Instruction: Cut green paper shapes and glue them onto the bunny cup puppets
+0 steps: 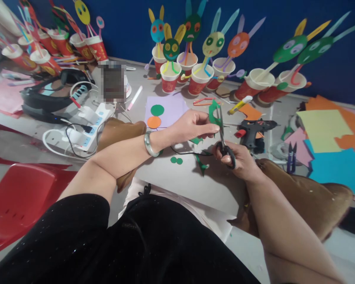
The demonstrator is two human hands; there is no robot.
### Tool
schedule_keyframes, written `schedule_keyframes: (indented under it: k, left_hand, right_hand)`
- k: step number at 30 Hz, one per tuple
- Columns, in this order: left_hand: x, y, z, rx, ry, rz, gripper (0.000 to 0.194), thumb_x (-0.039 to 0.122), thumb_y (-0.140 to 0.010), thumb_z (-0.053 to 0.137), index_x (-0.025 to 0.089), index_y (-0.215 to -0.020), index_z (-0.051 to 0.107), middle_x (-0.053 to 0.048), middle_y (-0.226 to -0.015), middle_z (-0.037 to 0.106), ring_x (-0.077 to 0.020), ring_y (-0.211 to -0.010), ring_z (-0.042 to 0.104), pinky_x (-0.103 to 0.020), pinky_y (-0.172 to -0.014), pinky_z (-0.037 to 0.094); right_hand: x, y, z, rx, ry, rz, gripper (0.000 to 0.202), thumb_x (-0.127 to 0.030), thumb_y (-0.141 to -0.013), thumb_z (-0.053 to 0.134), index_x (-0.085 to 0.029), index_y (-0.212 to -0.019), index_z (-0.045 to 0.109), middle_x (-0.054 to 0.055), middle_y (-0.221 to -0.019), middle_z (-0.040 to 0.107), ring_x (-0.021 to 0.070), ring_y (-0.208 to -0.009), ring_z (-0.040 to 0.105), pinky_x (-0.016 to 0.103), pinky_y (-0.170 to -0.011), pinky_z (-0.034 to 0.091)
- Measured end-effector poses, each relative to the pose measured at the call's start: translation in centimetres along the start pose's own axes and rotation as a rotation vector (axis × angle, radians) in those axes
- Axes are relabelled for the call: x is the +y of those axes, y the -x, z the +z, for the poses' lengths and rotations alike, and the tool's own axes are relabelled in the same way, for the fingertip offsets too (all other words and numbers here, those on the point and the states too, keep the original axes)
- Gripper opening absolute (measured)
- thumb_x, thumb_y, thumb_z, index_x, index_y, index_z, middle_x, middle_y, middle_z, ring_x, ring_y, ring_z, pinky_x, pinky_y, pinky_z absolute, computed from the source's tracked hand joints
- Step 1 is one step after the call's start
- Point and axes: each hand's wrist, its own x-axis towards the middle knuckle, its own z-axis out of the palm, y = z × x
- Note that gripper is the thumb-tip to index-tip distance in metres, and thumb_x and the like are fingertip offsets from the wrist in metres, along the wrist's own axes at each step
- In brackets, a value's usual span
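Note:
Between the thumb and fingers of my left hand (197, 127) is a piece of green paper (214, 112), held up above the table. My right hand (238, 159) grips black-handled scissors (225, 149), whose blades point away from me and lie against the paper's right edge. Below the hands, green paper scraps (201, 165) and two small joined green circles (176, 160) lie on the table. To the left, a green circle (157, 110) and an orange circle (154, 122) rest on lilac paper (177, 104).
Paper cups (199, 81) with paper rabbit figures line the back. A glue gun (253, 132), purple snips (291, 157) and coloured paper sheets (337, 169) lie at right. A power strip (96, 126) with cables and a black headset (38, 98) are at left, beyond a red chair (23, 189).

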Motion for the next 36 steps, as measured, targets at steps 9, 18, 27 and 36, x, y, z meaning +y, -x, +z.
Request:
schedule_keyframes:
  k: [9, 18, 27, 36]
  left_hand:
    - [0.5, 0.1, 0.0, -0.002, -0.022, -0.002, 0.041, 0.038, -0.084, 0.09, 0.014, -0.066, 0.062, 0.001, -0.063, 0.066, -0.0039, -0.055, 0.054, -0.021, -0.054, 0.041]
    - [0.7, 0.2, -0.1, -0.002, -0.025, 0.003, 0.044, 0.041, -0.083, 0.089, 0.015, -0.064, 0.059, 0.002, -0.062, 0.066, -0.0036, -0.056, 0.054, -0.02, -0.056, 0.043]
    - [1.1, 0.3, -0.1, -0.016, 0.002, -0.006, 0.041, 0.034, -0.083, 0.088, 0.015, -0.062, 0.057, 0.003, -0.062, 0.065, -0.0029, -0.057, 0.052, -0.02, -0.057, 0.042]
    - [1.4, 0.4, -0.2, -0.013, -0.11, 0.023, 0.03, 0.018, -0.087, 0.072, 0.017, -0.062, 0.055, 0.004, -0.061, 0.06, -0.0038, -0.056, 0.048, -0.021, -0.054, 0.036]
  right_hand:
    - [0.0, 0.1, 0.0, 0.005, 0.012, 0.011, 0.078, -0.098, -0.073, 0.066, -0.022, -0.063, 0.054, 0.003, -0.068, 0.057, 0.0204, -0.072, 0.049, 0.034, -0.069, 0.036]
    - [0.1, 0.1, 0.0, 0.025, 0.007, 0.031, 0.078, -0.099, -0.069, 0.067, -0.023, -0.061, 0.053, 0.003, -0.068, 0.057, 0.022, -0.074, 0.05, 0.035, -0.069, 0.037]
    - [0.0, 0.2, -0.1, 0.014, -0.012, -0.001, 0.077, -0.097, -0.072, 0.068, -0.022, -0.062, 0.054, 0.002, -0.068, 0.057, 0.0207, -0.072, 0.049, 0.035, -0.071, 0.037]
    - [-0.5, 0.0, 0.0, -0.04, 0.024, 0.001, 0.079, -0.101, -0.072, 0.062, -0.022, -0.064, 0.055, 0.003, -0.069, 0.058, 0.0209, -0.072, 0.049, 0.035, -0.07, 0.037]
